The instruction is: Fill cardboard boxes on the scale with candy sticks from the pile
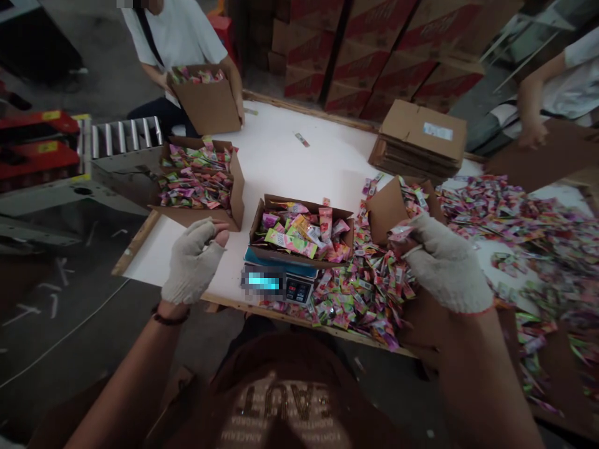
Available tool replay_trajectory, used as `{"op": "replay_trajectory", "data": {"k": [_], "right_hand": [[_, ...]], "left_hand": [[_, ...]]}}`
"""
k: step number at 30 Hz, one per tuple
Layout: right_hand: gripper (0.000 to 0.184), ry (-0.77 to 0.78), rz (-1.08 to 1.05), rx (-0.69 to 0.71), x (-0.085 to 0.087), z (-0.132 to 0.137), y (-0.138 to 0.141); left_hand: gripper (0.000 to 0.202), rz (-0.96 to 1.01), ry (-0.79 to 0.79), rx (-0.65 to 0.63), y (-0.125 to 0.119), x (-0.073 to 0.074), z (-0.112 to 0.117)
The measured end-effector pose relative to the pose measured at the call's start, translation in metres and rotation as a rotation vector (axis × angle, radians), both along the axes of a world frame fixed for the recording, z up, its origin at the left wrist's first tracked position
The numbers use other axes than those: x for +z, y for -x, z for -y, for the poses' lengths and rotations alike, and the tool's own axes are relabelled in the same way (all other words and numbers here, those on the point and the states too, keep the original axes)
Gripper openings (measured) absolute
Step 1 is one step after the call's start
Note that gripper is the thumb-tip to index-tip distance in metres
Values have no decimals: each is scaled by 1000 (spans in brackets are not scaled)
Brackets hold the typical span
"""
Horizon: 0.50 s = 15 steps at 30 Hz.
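My left hand [194, 259], in a white fingerless knit glove, hovers over the table's near left corner with fingers curled in; nothing shows in it. My right hand [442, 262], gloved the same way, pinches a few colourful sachets [401, 232] beside a small tilted cardboard box [390, 209]. Between my hands an open cardboard box [262, 215] filled with sachets rests on a blue digital scale [281, 280]. A big heap of loose sachets [491, 218] spreads across the table under and right of my right hand.
Another sachet-filled box [236, 187] sits at the left on the white table [290, 156]. A person across holds a third box [206, 103]. Flat cartons [421, 137] are stacked at the back; another person's arm [531, 112] reaches in at right. Roller conveyor [124, 134] at left.
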State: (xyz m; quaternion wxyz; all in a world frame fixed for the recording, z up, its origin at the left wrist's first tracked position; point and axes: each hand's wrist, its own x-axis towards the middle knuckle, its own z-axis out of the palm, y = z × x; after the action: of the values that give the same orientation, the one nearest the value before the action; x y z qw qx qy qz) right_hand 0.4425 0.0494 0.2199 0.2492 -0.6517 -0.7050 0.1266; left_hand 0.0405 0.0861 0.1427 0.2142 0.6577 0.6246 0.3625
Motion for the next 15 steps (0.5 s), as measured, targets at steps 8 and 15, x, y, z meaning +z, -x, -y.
{"op": "replay_trajectory", "data": {"k": [8,15], "right_hand": [[23,17,41,71,4,-3,8],[48,172,-169,193,-7,-36,55]], "left_hand": [[23,14,22,-75,-27,23,-24],[36,-82,154,-71,-50,12,-41]]}}
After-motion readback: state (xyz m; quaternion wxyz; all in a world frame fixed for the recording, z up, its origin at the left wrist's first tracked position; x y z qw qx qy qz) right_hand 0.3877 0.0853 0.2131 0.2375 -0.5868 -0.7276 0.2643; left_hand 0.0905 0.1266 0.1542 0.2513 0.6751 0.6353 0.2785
